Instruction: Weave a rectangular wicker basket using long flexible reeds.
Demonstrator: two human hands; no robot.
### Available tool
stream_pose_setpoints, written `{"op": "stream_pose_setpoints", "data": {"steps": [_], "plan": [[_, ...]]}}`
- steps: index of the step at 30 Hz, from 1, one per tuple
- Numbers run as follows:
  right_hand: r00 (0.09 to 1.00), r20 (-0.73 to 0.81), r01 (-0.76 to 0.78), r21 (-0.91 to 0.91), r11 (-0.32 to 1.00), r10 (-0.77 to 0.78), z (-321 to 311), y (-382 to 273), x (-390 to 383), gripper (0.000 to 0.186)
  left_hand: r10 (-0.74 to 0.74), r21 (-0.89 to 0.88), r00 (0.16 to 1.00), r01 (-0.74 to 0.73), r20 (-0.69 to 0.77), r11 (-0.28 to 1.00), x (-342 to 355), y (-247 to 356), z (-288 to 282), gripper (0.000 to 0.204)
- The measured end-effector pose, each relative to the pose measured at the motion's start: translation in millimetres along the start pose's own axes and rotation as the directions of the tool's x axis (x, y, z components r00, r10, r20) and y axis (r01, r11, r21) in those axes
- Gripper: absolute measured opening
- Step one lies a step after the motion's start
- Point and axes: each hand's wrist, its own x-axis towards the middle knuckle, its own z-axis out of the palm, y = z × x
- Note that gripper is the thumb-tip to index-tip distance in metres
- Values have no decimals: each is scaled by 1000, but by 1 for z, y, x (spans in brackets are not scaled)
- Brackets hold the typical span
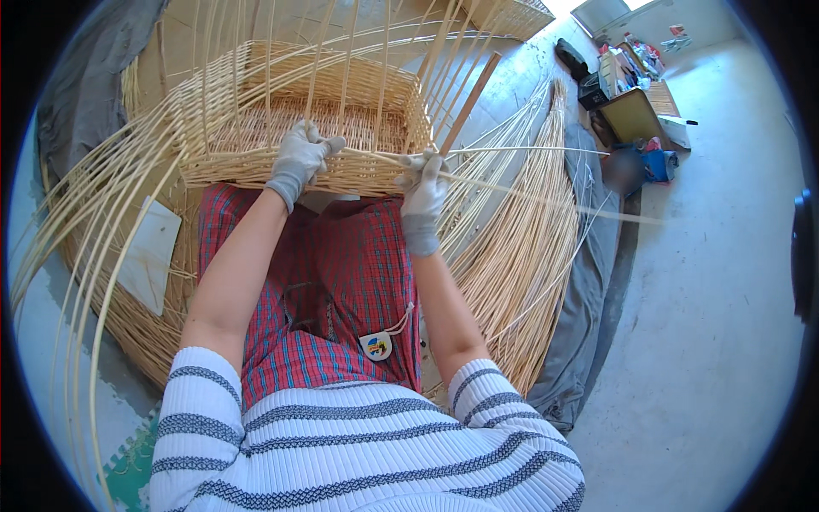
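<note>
A rectangular wicker basket (247, 128) with tall upright rods rests at the top edge of a red plaid cloth (333, 333) over my lap. My left hand (304, 162), in a pale grey glove, grips the near wall's upper edge, around the woven strands. At the near right corner my right hand (423, 198), also gloved, has its fingers closed on a pale reed that stretches out to the right, beside a wider brown stake (469, 101). Long loose reeds (102, 222) fan from the basket's left side. What lies inside my fingers is partly hidden.
Bundles of long reeds (520, 282) lie at the right on grey cloth (580, 341). A white board (149, 256) is at the left, a green foam mat (128, 452) lower left. Another basket (512, 13) sits behind. Boxes and clutter (623, 111) line the upper right of the concrete floor (699, 341).
</note>
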Motion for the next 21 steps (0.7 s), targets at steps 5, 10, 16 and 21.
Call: {"op": "stream_pose_setpoints", "data": {"steps": [5,10,16,21], "plan": [[658,663,697,-355,623,-358,53,-11,-95,15,72,49,990,-66,-124,997,19,-22,7,36],[915,375,269,-289,919,-150,19,8,-47,17,64,62,989,-56,-131,997,32,-34,7,40],[938,111,-311,-144,939,328,-27,-21,35,16,127,224,983,-95,-134,970,-1,-9,-6,40],[986,-128,-120,-119,986,104,-77,-41,40,14,551,-45,787,-583,-276,811,-34,18,0,30]]}}
